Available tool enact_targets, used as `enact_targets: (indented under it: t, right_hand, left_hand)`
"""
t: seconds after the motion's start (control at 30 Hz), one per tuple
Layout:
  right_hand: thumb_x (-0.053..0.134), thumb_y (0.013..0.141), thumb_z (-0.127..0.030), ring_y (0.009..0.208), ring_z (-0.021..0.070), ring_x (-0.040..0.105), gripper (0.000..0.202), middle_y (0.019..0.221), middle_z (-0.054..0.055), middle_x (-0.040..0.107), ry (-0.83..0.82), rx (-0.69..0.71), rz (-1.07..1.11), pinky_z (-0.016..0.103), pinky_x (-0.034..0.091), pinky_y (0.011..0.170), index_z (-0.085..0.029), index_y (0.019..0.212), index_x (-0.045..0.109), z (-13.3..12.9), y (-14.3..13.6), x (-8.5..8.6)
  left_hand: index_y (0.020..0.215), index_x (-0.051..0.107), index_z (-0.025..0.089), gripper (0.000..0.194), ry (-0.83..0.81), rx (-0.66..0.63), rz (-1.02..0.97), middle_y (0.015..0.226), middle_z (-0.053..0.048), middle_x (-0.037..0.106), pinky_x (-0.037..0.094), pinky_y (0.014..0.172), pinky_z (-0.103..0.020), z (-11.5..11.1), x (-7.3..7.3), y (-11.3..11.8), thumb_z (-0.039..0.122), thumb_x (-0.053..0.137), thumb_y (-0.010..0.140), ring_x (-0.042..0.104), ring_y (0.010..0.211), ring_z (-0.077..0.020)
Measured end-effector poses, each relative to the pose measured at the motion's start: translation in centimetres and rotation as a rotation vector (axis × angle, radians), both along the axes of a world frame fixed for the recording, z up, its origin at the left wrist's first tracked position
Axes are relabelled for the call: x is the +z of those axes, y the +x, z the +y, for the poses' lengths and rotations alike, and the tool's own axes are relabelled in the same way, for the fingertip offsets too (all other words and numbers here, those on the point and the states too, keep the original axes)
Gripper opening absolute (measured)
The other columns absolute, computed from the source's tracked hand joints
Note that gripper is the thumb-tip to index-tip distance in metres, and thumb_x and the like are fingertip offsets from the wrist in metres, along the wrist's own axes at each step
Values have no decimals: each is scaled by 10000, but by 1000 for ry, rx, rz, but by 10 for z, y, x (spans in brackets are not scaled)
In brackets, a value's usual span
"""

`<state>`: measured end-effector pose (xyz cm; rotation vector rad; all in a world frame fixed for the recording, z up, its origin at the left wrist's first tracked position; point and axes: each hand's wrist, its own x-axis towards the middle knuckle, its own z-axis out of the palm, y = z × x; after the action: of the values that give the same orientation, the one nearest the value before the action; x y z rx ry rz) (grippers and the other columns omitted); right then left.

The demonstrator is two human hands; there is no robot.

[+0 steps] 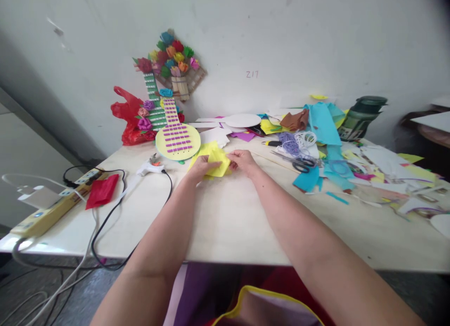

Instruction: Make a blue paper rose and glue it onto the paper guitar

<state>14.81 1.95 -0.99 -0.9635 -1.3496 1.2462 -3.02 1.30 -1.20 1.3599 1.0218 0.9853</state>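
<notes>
A piece of yellow crepe paper (218,160) is held between my two hands just above the middle of the table. My left hand (203,167) pinches its left side, the thumb lying across the front. At the right edge of the sheet, my right hand (243,161) grips with thumb and fingers pressed together. More yellow paper shows behind and below the sheet; whether it is one piece with it I cannot tell. Just behind stands a yellow paper guitar (178,142) with purple strips, leaning on a green one with paper flowers.
A glue gun (151,168) with its cord lies left of my hands, near a red paper piece (101,191) and a power strip (45,218). To the right are scissors (303,164), yarn (293,144), paper scraps and a dark green bottle (362,118).
</notes>
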Motion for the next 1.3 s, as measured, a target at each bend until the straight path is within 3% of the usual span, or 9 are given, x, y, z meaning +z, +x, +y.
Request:
enact_targets:
  t: [0.4,0.53,0.7,0.9,1.13,1.3]
  right_hand:
    - [630,699,-330,444,94,544,185,497,-26,583,40,-38,-9,177,382,399,-152,655,607,-1,0,1]
    - [603,735,-409,447,109,565,270,530,-1,606,-45,15,18,181,376,363,-151,658,580,-4,0,4]
    - [666,709,-261,446,107,587,146,556,28,649,-103,94,-36,163,392,365,-137,696,591,-6,-4,3]
    - [642,727,-179,374,82,538,149,471,-9,613,-94,33,-58,153,392,359,-146,620,544,-6,-6,5]
    - [526,820,-432,427,130,588,337,549,66,648,-153,84,61,200,424,360,-116,716,575,-4,2,6]
    - [674,710,-277,456,105,589,195,594,57,666,-105,62,15,171,409,371,-122,637,581,-3,2,2]
  left_hand:
    - [944,666,104,464,-23,-60,-163,884,-122,688,524,677,-344,-1,0,4,265,779,524,649,796,-256]
    - [859,677,106,401,33,57,-270,835,-110,694,528,697,-339,-1,3,8,256,791,504,650,801,-252]
    - [815,672,114,369,71,168,-382,830,-103,697,530,723,-338,-7,10,13,260,794,499,644,843,-258]
    - [804,667,107,365,36,187,-372,820,-109,697,529,735,-356,-6,8,13,238,791,487,640,864,-277]
    - [820,661,105,390,50,229,-360,823,-112,694,526,744,-360,0,4,7,262,789,487,646,844,-275]
    - [842,652,102,386,72,215,-336,847,-110,690,528,723,-343,0,3,7,289,770,526,646,835,-257]
